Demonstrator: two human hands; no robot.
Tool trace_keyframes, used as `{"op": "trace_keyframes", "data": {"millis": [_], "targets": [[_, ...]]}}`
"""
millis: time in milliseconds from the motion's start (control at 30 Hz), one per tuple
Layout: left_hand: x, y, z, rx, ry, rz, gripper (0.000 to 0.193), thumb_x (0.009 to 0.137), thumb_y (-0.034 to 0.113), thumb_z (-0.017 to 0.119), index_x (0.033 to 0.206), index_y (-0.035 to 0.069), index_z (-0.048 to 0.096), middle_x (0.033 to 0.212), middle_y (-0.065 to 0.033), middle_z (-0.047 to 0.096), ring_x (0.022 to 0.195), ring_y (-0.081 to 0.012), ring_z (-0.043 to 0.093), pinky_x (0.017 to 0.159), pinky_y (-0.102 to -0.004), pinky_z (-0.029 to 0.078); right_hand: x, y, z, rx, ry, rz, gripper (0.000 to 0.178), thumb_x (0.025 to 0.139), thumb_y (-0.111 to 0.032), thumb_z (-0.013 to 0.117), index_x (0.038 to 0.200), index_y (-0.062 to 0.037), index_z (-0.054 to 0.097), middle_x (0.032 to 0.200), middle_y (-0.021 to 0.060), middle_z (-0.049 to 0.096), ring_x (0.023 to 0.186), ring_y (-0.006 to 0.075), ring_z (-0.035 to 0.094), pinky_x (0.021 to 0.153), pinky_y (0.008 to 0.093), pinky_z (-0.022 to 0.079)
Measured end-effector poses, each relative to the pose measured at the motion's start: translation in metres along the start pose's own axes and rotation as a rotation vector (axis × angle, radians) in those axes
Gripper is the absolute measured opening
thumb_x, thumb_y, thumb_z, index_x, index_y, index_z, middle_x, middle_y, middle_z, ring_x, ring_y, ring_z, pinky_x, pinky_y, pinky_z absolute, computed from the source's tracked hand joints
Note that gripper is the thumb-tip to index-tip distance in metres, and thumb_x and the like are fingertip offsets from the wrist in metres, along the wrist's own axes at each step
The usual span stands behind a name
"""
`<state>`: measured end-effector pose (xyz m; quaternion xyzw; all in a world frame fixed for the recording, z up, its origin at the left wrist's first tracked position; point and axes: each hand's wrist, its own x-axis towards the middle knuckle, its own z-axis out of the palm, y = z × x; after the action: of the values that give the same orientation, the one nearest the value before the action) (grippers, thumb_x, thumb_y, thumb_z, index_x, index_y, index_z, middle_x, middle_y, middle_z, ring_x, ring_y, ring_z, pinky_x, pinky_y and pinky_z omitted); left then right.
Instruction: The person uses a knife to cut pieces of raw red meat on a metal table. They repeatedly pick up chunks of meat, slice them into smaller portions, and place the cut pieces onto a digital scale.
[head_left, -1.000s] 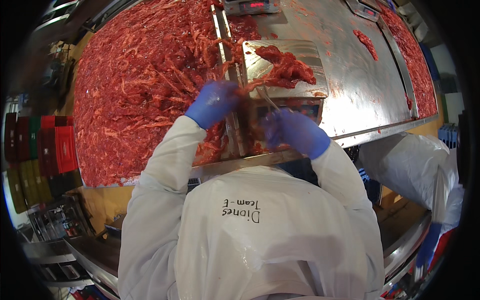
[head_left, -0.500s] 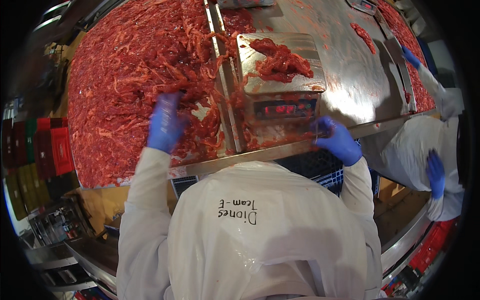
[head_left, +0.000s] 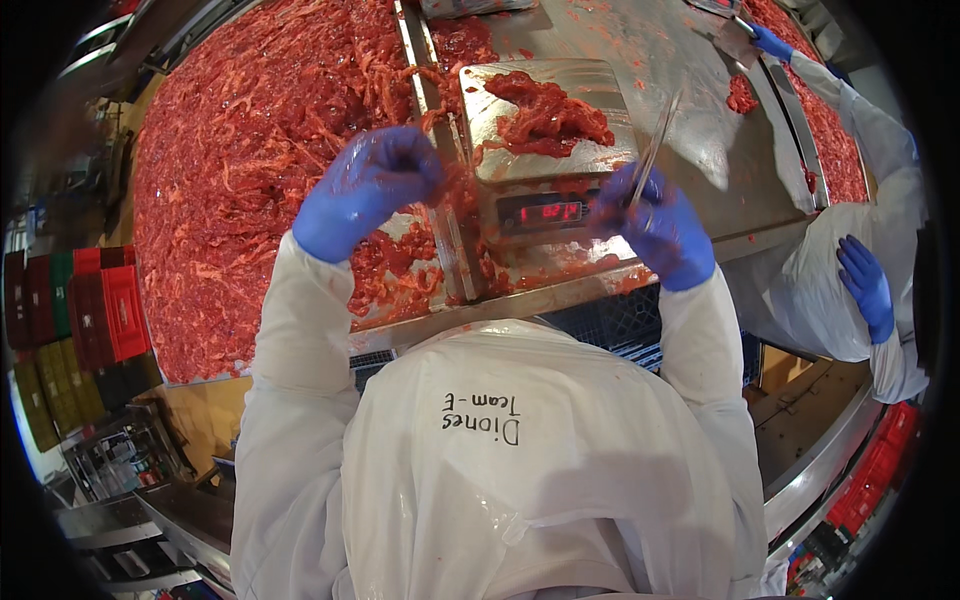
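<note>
My left hand (head_left: 368, 192), in a blue glove, is above the right side of a big heap of raw red meat strips (head_left: 240, 190). Its fingers are curled in; what they hold, if anything, I cannot make out. In my gloved right hand (head_left: 662, 228), at the front right corner of the scale, a slim, shiny metal tool (head_left: 657, 145) points up and away. It looks two-armed, like tweezers. On the steel plate of the scale (head_left: 500, 165) lies a clump of raw meat (head_left: 548, 115). Below it a red display (head_left: 545, 212) is lit.
A raised metal divider (head_left: 432, 130) separates the heap from the steel table (head_left: 690, 130). A co-worker's gloved hand (head_left: 770, 43) holds a tool at the far right, near a small meat piece (head_left: 741, 95). Stacked crates (head_left: 105, 305) stand at left.
My left hand has lifted off the meat heap and moved right, fingers curling. My right hand has risen slightly, and the metal tool now shows upright. The co-worker's far arm has reached farther over the table.
</note>
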<state>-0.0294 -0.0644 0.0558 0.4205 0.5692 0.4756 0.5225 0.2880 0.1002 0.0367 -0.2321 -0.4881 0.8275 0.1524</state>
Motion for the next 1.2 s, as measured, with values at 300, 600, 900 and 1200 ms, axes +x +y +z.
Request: {"op": "trace_keyframes", "data": {"millis": [300, 600, 900, 1200], "targets": [[0.050, -0.063, 0.023, -0.187, 0.203, -0.056, 0.013, 0.083, -0.002, 0.067, 0.094, 0.006, 0.067, 0.090, -0.0028, 0.070, 0.081, -0.0128, 0.065, 0.076, -0.0291, 0.054, 0.027, 0.055, 0.027, -0.325, -0.002, 0.042, 0.028, 0.098, -0.016, 0.072, 0.121, -0.0006, 0.066, 0.112, 0.0080, 0.071, 0.101, 0.0156, 0.069, 0.086, 0.0311, 0.057], [0.032, -0.064, 0.047, -0.014, 0.124, -0.128, 0.009, 0.081, 0.000, 0.065, 0.089, 0.005, 0.066, 0.085, -0.0008, 0.068, 0.080, -0.0093, 0.061, 0.074, -0.0264, 0.049, 0.032, 0.066, 0.000, 0.063, -0.180, 0.432, 0.037, 0.106, -0.033, 0.063, 0.127, -0.0027, 0.065, 0.106, 0.0128, 0.074, 0.092, 0.0226, 0.074, 0.084, 0.0387, 0.062], [0.017, -0.066, 0.035, 0.112, 0.165, -0.124, 0.007, 0.084, 0.001, 0.067, 0.090, 0.005, 0.066, 0.084, 0.0016, 0.065, 0.077, -0.0073, 0.056, 0.070, -0.0260, 0.046, 0.056, 0.053, 0.015, 0.004, -0.058, 0.399, 0.028, 0.101, -0.025, 0.071, 0.116, -0.0012, 0.071, 0.091, 0.0092, 0.074, 0.078, 0.0188, 0.073, 0.074, 0.0320, 0.062], [-0.018, -0.098, -0.069, 1.187, 0.601, -0.168, 0.046, 0.082, 0.008, 0.068, 0.128, 0.010, 0.072, 0.147, -0.0219, 0.059, 0.136, -0.0408, 0.055, 0.113, -0.0456, 0.047, 0.014, 0.081, 0.002, -0.333, -0.372, 0.463, 0.024, 0.087, -0.011, 0.081, 0.105, 0.0003, 0.070, 0.100, 0.0101, 0.074, 0.088, 0.0209, 0.073, 0.086, 0.0366, 0.060]]}}
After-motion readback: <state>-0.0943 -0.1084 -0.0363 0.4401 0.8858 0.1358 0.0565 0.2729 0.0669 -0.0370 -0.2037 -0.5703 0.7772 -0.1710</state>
